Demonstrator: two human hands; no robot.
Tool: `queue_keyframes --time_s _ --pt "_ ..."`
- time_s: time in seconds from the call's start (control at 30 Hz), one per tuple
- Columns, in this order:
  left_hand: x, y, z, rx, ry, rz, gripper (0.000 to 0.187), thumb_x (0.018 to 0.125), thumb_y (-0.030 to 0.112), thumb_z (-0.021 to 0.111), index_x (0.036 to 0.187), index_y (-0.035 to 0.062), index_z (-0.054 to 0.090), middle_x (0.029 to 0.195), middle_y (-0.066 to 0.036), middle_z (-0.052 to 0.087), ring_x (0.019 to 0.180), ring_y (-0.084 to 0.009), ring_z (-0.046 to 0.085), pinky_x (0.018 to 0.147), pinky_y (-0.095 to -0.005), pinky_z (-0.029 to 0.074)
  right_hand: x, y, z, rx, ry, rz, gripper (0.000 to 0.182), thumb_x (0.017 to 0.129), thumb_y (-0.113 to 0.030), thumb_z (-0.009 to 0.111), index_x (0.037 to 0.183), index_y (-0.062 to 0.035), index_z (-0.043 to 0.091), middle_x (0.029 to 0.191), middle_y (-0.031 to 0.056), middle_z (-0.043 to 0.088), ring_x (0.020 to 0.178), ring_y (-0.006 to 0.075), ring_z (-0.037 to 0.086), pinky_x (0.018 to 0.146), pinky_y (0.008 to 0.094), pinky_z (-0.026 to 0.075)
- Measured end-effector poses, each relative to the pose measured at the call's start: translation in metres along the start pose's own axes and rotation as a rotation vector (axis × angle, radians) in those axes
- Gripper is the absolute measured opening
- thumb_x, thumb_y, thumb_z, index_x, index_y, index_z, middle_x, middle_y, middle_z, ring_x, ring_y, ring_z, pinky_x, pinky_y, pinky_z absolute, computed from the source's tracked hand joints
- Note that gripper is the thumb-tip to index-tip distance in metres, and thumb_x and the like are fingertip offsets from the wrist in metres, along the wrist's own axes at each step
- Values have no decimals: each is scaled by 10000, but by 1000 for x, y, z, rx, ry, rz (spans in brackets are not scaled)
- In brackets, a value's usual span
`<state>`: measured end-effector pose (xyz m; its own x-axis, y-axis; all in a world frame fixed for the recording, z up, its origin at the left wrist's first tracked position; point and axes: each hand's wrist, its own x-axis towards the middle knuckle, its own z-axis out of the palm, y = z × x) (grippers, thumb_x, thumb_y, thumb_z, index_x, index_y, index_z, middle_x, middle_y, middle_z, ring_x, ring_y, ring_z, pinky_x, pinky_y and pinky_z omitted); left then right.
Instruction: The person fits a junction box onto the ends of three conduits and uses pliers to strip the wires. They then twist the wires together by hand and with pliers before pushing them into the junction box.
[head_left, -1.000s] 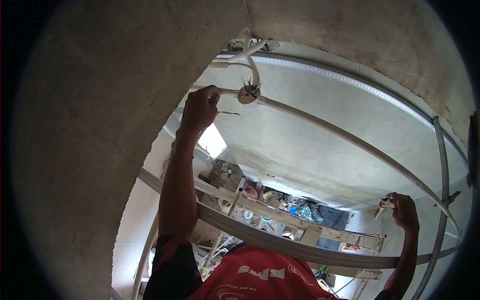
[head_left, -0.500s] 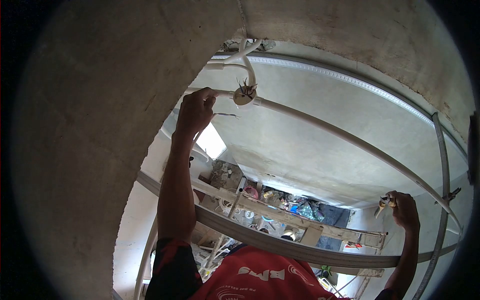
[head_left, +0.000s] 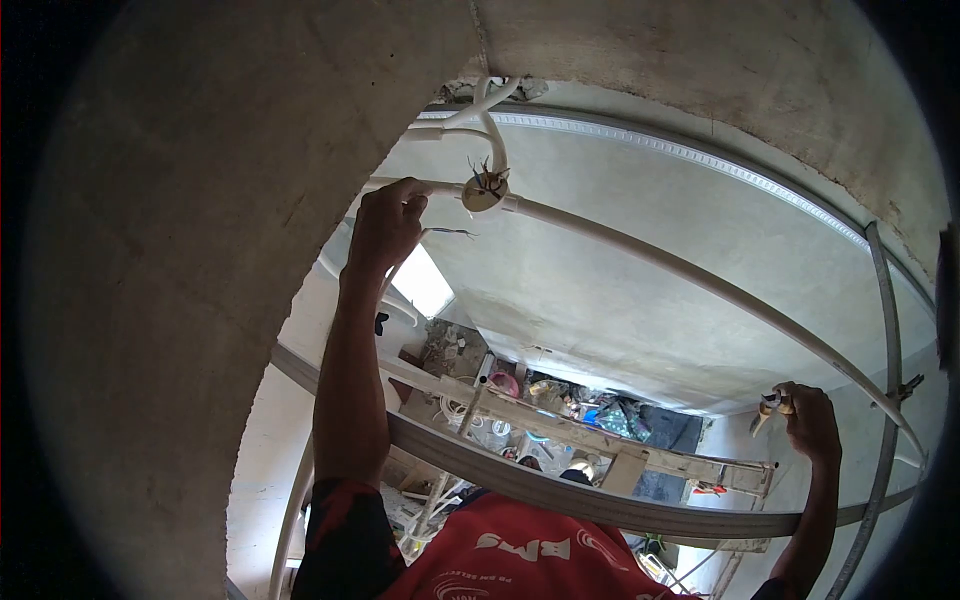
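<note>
My left hand (head_left: 388, 228) is closed on the white conduit pipe (head_left: 440, 188), just left of a round junction box (head_left: 485, 192). Thin stripped wires (head_left: 484, 178) stick out of the box. Below the fingers, a cable with bare ends (head_left: 448, 232) hangs free. At the lower right, my right hand (head_left: 806, 412) grips pliers (head_left: 768, 405), whose handles point down and left. A long white conduit (head_left: 650, 252) runs from the box toward the right.
A grey metal channel (head_left: 560, 492) crosses in front of my chest. At the right stands a grey rod (head_left: 888, 330) with twisted wire. Far below are scaffold planks (head_left: 600, 440), a pink basin (head_left: 504, 384) and scattered materials. Rough concrete (head_left: 200, 250) fills the left side.
The view has shifted very slightly, so the junction box and my left hand appear a little further left. Both hands keep their holds.
</note>
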<state>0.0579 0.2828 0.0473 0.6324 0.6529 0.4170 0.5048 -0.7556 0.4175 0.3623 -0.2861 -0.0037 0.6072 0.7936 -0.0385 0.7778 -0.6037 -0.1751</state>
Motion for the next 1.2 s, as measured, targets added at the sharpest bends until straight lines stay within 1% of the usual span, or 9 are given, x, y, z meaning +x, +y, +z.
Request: queue_keyframes --time_s 0.13,0.27,0.33,0.43,0.57,0.67,0.83,1.03,1.2 --pt "0 0 0 -19 10 16 234 994 169 601 1148 30 709 986 -167 753 902 -308 738 823 -422 563 1 0 0 0 -32 35 357 774 64 629 1095 -83 680 923 161 714 939 377 671 840 495 517" --pt "1 -2 0 10 2 3 239 994 174 599 1151 32 709 985 -165 753 905 -304 738 826 -422 563 1 0 0 13 -18 20 330 779 60 626 1073 -77 684 904 157 713 909 374 678 797 488 523" --pt "1 1 -1 -17 -18 -31 218 985 141 616 1146 25 706 1009 -221 735 946 -368 724 840 -453 549 2 0 0 40 -21 29 319 780 60 625 1063 -74 687 896 155 712 897 372 680 781 486 525" --pt "0 2 -1 -20 -13 -28 212 987 136 613 1138 23 709 1017 -217 738 953 -357 727 841 -449 554 1 -1 1 28 25 6 300 780 63 623 1041 -69 691 878 148 709 881 368 684 755 484 524" --pt "0 4 0 -48 -11 -32 208 987 136 614 1130 23 713 1034 -208 742 964 -343 732 853 -439 558 0 -3 -1 24 15 1 297 779 64 617 1035 -69 690 869 143 707 886 368 684 762 480 522" --pt "1 -5 3 -37 4 38 222 995 156 604 1150 44 717 1008 -160 755 904 -301 736 823 -405 567 0 -2 0 12 10 -7 309 776 68 613 1042 -71 688 873 141 709 888 365 685 768 478 523" --pt "1 -3 0 -23 -15 -16 207 994 152 609 1133 49 723 1015 -142 759 899 -289 736 820 -403 567 1 0 0 8 -16 7 325 773 71 612 1052 -76 689 896 137 715 897 360 687 792 480 532" --pt "0 0 -2 -29 -30 46 211 993 176 629 1127 45 725 1038 -146 758 903 -294 736 813 -401 566 0 -5 -3 -17 -37 8 341 767 66 622 1071 -74 685 925 140 720 925 361 686 837 475 535" --pt "-4 20 -8 -47 -37 27 219 991 158 614 1133 25 716 1055 -171 751 934 -322 735 830 -413 566 2 -4 -3 -4 -103 69 357 756 58 648 1086 -73 689 961 146 725 949 367 685 864 477 535"
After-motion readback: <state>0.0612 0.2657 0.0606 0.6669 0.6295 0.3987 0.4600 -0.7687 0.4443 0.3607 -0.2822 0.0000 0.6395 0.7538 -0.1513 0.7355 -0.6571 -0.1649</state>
